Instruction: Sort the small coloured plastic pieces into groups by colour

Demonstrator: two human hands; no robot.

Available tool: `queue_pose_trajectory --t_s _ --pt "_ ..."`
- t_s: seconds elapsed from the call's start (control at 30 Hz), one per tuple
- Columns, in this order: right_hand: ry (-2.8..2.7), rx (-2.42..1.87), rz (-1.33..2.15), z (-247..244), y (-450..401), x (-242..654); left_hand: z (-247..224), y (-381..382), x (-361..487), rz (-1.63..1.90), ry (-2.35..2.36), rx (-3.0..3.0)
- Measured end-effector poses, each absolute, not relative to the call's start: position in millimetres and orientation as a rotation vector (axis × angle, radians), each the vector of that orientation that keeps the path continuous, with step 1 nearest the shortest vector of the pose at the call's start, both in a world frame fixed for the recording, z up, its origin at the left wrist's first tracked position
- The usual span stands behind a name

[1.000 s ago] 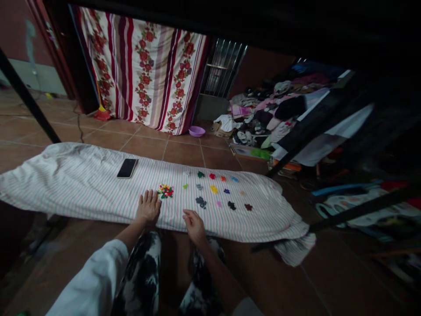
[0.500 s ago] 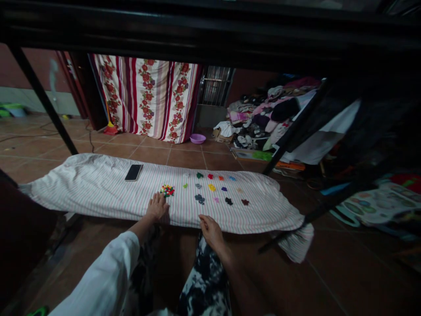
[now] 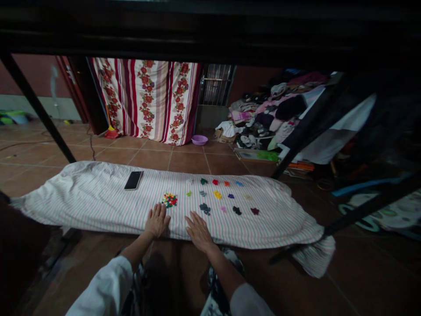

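My left hand [image 3: 158,221] lies flat and open on the striped cloth [image 3: 98,202], just in front of a mixed pile of small coloured pieces [image 3: 169,200]. To its right, my right hand [image 3: 199,229] rests near the cloth's front edge, fingers extended and holding nothing. Beyond it are small single-colour heaps, among them dark grey pieces [image 3: 205,209], yellow pieces [image 3: 217,194], black pieces [image 3: 237,210], dark red-brown pieces [image 3: 255,211] and green pieces [image 3: 204,181]. The pieces are too small for me to make out their kind.
A phone [image 3: 133,180] lies on the cloth at the left. Dark metal bars [image 3: 39,107] frame the covered surface. Behind it are a floral curtain [image 3: 148,101], a purple basin [image 3: 199,140] and a heap of clothes [image 3: 272,109] on the tiled floor.
My right hand has moved forward and left onto the cloth, and its curled fingers have straightened. My left hand has stayed near the mixed pile. The view has shifted slightly.
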State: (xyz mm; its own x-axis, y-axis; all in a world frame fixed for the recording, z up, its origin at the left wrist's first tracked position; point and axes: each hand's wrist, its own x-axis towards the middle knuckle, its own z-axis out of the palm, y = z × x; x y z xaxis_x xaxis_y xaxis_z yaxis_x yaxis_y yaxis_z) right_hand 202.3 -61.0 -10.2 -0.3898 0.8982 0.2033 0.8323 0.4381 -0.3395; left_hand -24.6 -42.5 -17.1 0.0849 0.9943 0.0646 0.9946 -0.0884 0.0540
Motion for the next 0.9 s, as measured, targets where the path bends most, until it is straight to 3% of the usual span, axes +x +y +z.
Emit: queue_pose_trajectory --t_s 0.63,0.9 --pt "-2.342 -1.434 0.115 -25 -67 205 -4 33 11 -0.311 -2.094 -2.325" --pt "-2.358 -1.423 0.025 -30 -65 205 -17 23 -7 -0.42 -2.018 -2.269"
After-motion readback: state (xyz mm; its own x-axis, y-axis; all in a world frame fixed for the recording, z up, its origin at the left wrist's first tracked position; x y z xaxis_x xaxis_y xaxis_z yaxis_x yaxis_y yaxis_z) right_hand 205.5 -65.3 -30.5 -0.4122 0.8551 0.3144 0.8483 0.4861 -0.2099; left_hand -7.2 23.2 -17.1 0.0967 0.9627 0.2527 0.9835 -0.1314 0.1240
